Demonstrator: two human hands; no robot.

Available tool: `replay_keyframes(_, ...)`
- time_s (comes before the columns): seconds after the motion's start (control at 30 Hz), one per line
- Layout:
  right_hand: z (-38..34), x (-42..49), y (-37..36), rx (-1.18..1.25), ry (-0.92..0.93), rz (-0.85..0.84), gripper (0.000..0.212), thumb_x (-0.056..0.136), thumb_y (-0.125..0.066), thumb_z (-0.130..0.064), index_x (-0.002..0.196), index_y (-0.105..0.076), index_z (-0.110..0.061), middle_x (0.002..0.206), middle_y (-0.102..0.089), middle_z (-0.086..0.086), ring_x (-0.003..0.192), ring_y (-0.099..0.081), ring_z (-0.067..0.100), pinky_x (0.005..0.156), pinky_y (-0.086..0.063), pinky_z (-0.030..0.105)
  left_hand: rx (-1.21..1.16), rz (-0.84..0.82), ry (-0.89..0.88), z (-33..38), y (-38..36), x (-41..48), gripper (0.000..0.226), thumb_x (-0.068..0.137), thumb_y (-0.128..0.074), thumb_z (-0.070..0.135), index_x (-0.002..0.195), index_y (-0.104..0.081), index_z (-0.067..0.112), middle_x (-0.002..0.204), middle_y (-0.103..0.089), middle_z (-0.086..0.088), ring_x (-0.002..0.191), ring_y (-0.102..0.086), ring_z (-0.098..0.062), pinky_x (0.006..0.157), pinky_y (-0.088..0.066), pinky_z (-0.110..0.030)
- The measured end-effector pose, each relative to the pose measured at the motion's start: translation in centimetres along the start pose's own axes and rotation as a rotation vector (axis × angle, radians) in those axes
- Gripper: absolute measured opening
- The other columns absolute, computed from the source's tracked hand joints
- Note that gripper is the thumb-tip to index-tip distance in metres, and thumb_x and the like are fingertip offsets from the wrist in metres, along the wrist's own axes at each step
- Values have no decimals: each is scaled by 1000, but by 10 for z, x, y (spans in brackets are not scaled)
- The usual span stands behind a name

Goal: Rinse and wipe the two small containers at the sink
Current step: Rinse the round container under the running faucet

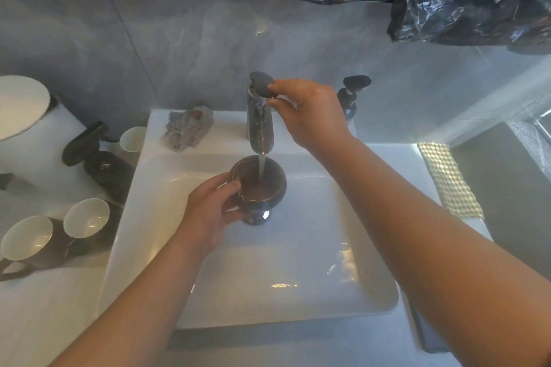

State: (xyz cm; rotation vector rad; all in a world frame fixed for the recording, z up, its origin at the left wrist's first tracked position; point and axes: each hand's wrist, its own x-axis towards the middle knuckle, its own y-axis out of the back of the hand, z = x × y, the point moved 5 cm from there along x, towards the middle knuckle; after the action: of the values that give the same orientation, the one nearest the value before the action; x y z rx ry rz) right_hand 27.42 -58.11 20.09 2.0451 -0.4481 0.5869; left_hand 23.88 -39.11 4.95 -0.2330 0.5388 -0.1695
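One dark container (259, 188), mouth upward at frame centre over the sink (298, 292), lies directly beneath the faucet (259, 125) spout in the running stream (261, 168), gripped at its left rim by the left hand (208, 211), while the right hand (307, 113) pinches the lever (261, 83) above.

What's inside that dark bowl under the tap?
Water streams from the tap into the bowl onto its brownish inside. Whatever lies beneath the water cannot be seen.
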Motion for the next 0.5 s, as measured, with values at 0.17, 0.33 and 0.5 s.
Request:
replay_keyframes(0.17, 23, -42, -6, 181, -421, -108, 32, 97, -59, -16, 129, -65, -14, 124, -67, 0, 98, -60, 9, 86, -46, 20, -32, 14, 13, -2, -2, 0, 22, 95, -57, 1, 96, -77, 10, 90, -76, -14, 73, -74, -26, 61, -61, -40)
replay_keyframes(0.33, 46, -124, -44, 506, -803, -381, 28, 91, -51, -32, 105, -74, -24, 98, -72, -3, 92, -66, 16, 93, -54, 41, -62, -56, 26, -3, -14, -2, 38, 96, -50, 1, 74, -80, 11, 77, -77, -10, 67, -75, -21, 55, -61, -36)
replay_keyframes(0.5, 37, -133, -47, 734, -825, -342, 26, 99, -49, -23, 104, -73, -15, 82, -70, -1, 76, -65, 17, 73, -61, 35, -22, -58, 83, -11, -16, 3, 31, 100, -43, 6, 88, -71, 3, 81, -75, -13, 69, -75, -24, 64, -61, -39)
